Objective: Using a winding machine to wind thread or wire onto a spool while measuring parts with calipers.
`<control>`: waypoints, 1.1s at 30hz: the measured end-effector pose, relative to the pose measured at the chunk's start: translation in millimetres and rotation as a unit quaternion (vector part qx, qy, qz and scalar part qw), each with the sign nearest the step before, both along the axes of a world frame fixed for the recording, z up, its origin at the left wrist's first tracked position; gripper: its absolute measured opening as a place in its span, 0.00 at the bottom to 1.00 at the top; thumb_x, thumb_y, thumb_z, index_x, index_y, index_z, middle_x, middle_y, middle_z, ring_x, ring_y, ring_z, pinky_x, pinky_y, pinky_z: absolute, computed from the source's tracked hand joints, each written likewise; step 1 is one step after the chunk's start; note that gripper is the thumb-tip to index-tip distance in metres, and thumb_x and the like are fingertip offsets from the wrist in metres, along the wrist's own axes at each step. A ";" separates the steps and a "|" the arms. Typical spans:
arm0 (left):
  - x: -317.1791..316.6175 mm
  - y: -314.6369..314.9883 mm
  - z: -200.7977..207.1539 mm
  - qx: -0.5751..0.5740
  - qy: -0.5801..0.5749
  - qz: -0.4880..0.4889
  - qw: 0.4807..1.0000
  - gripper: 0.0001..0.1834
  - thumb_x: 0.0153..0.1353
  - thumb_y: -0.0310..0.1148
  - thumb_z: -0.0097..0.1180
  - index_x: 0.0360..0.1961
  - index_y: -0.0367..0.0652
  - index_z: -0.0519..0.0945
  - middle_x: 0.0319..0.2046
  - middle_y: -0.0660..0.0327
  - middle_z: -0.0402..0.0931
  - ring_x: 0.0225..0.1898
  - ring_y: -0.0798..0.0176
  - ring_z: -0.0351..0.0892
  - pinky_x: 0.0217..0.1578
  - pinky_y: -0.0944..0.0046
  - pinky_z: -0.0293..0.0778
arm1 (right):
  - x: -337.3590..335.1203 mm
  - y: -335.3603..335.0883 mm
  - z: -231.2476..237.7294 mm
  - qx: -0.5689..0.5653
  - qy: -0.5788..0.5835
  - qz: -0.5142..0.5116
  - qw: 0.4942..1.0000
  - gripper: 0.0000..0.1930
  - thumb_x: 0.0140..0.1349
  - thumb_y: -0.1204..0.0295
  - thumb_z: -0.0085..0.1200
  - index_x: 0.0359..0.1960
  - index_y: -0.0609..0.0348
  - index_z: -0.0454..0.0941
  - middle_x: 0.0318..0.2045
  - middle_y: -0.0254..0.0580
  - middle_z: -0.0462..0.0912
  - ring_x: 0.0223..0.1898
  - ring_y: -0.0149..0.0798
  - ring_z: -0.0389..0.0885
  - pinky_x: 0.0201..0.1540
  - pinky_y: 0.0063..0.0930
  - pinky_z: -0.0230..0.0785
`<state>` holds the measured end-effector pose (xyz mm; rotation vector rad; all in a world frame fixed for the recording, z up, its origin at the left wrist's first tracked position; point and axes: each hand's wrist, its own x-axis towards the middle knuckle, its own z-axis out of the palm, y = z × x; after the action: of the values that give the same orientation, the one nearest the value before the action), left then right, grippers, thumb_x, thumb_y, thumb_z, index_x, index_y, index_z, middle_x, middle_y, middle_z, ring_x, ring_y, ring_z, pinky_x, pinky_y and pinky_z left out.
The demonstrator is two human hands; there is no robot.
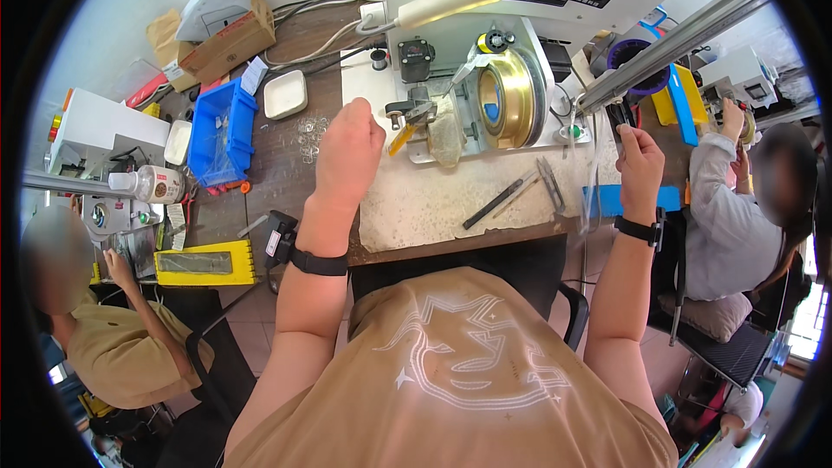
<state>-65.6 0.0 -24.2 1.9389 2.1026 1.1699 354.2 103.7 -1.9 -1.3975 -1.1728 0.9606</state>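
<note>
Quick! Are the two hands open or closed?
Left hand: curled closed; can't tell whether it holds anything.
Right hand: partly curled; its grip can't be told.

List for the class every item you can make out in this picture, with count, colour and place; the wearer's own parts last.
Machine: one, white, top centre
Wheel: one, brass-coloured, on the machine
Lamp: one, white, over the machine
Handled tool: one, yellow-handled, beside left hand
Bench: one, brown, centre
Mat: one, pale, on bench
Slim tools: about three, dark and metallic, on mat
Bin: one, blue, left
Dishes: two, white, beside bin
Carton: one, brown, upper left
Tray: one, yellow, left
Co-workers: at least two, pale and tan clothing, both sides
Edge clutter: too small to count
Wristbands: two, black, on wrists
Shirt: one, brown, lower centre
Left hand: one, bare, left of machine
Right hand: one, bare, right of machine
</note>
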 end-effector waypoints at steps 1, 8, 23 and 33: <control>3.3 0.5 -1.2 0.002 0.002 -0.001 1.000 0.08 0.60 0.20 0.57 0.33 0.36 0.69 0.29 0.45 0.75 0.34 0.37 0.78 0.33 0.44 0.73 | -0.4 -0.3 0.1 -0.003 0.003 -0.002 1.000 0.10 0.69 0.66 0.64 0.39 0.63 0.84 0.19 0.21 0.70 0.18 0.17 0.62 0.21 0.17 0.52; 20.8 1.8 -12.4 -0.035 -0.117 -0.011 0.992 0.06 0.61 0.22 0.57 0.34 0.34 0.72 0.26 0.43 0.79 0.29 0.38 0.81 0.30 0.48 0.75 | -1.5 -1.0 -1.1 0.007 0.008 0.007 1.000 0.10 0.69 0.67 0.64 0.38 0.62 0.84 0.19 0.21 0.70 0.17 0.17 0.62 0.20 0.17 0.52; 25.6 -1.2 -7.6 -0.080 -0.224 0.054 0.970 0.07 0.61 0.27 0.59 0.31 0.34 0.75 0.21 0.50 0.80 0.23 0.53 0.81 0.28 0.57 0.75 | -1.9 -7.5 -2.1 0.007 0.028 0.002 1.000 0.09 0.69 0.68 0.64 0.38 0.62 0.84 0.19 0.20 0.70 0.17 0.17 0.61 0.20 0.17 0.51; 16.1 -2.4 -14.2 -0.112 -0.245 0.088 0.959 0.08 0.65 0.31 0.59 0.33 0.35 0.78 0.21 0.61 0.77 0.23 0.69 0.73 0.28 0.64 0.71 | 5.7 -11.8 -4.0 0.005 0.028 -0.004 1.000 0.09 0.69 0.67 0.64 0.38 0.62 0.83 0.19 0.20 0.70 0.17 0.17 0.61 0.19 0.17 0.50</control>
<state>-49.5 -2.4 -38.4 1.2287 2.0486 1.2188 359.9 91.9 -5.8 -1.3575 -1.1277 0.9809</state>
